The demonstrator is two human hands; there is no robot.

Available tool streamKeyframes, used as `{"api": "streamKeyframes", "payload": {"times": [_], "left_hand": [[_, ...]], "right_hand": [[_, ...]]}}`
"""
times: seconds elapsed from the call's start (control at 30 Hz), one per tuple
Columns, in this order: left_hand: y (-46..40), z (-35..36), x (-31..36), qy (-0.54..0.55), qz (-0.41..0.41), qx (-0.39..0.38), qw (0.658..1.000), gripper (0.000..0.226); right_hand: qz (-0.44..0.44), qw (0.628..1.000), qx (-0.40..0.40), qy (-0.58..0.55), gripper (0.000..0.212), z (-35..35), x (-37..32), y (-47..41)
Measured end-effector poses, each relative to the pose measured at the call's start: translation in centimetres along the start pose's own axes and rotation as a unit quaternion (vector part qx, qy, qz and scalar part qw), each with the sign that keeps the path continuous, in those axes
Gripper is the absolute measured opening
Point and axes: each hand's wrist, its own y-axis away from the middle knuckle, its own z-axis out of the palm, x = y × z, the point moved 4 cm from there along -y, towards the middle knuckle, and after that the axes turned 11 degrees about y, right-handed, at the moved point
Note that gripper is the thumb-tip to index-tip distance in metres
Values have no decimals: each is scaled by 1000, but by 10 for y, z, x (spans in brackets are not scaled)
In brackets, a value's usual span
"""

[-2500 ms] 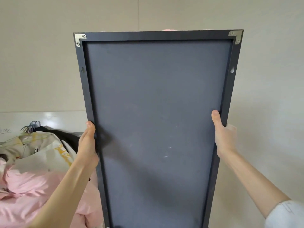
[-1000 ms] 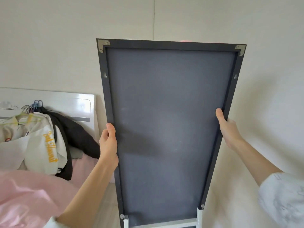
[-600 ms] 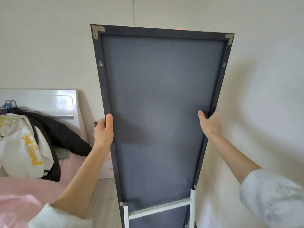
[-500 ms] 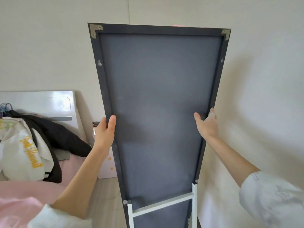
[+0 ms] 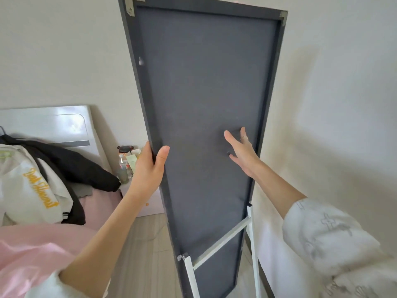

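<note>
Head view: a tall dark-framed panel (image 5: 204, 93) stands near-upright at centre frame by the wall (image 5: 333, 82), left hand (image 5: 148, 168) gripping its left edge, seemingly to steady it, right hand (image 5: 242, 151) open with fingers spread at its backing, above a white stand (image 5: 221, 239).

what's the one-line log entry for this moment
left hand: grips frame edge | right hand: open, by its back | stand: white, on frame's lower back
</note>
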Motion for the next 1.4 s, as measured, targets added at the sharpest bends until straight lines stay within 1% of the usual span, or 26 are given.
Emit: {"api": "streamKeyframes", "payload": {"times": [0.2, 0.3, 0.43, 0.5, 0.6, 0.7, 0.77, 0.83, 0.87, 0.93, 1.1, 1.17, 1.23, 1.3, 1.33, 1.4], "left_hand": [[23, 8, 17, -35, -15, 9, 999, 33], [38, 21, 27, -34, -20, 29, 999, 33], [67, 50, 45, -18, -32, 52, 998, 21], [81, 67, 56, -22, -21, 44, 999, 19], [104, 97, 72, -27, -8, 27, 999, 21], [122, 126, 85, -45, 2, 6, 999, 24], [134, 145, 97, -63, 19, -5, 998, 32], [142, 165, 109, -85, 30, -19, 996, 42], [145, 174, 114, -96, 31, -21, 995, 44], [149, 190, 122, -117, 32, -18, 992, 47], [163, 227, 133, -139, 63, -29, 988, 49], [168, 242, 137, -155, 76, -30, 985, 51], [173, 255, 140, -166, 104, -29, 980, 52], [179, 267, 142, -173, 131, -40, 975, 47], [181, 272, 144, -171, 135, -48, 975, 44], [182, 276, 145, -172, 130, -63, 974, 47]], "right_hand": [[3, 994, -103, 39, 85, 17, 8, 12], [2, 990, -137, 47, 81, 8, 15, 23], [16, 986, -155, 53, 82, -13, 19, 41], [14, 986, -159, 57, 85, -24, 22, 51], [14, 985, -162, 52, 86, -46, 30, 63], [20, 984, -175, 15, 84, -66, 39, 71], [25, 981, -191, -11, 82, -80, 45, 78], [29, 977, -209, -23, 75, -93, 49, 83], [28, 976, -215, -22, 68, -100, 50, 86], [27, 976, -213, -20, 60, -116, 51, 92], [22, 982, -190, -1, 57, -157, 59, 102], [22, 984, -178, -11, 54, -172, 64, 108], [23, 986, -162, -29, 46, -186, 69, 115], [19, 987, -153, -40, 37, -196, 73, 121], [17, 988, -149, -43, 36, -202, 75, 124], [14, 988, -150, -46, 36, -210, 78, 127]]}}
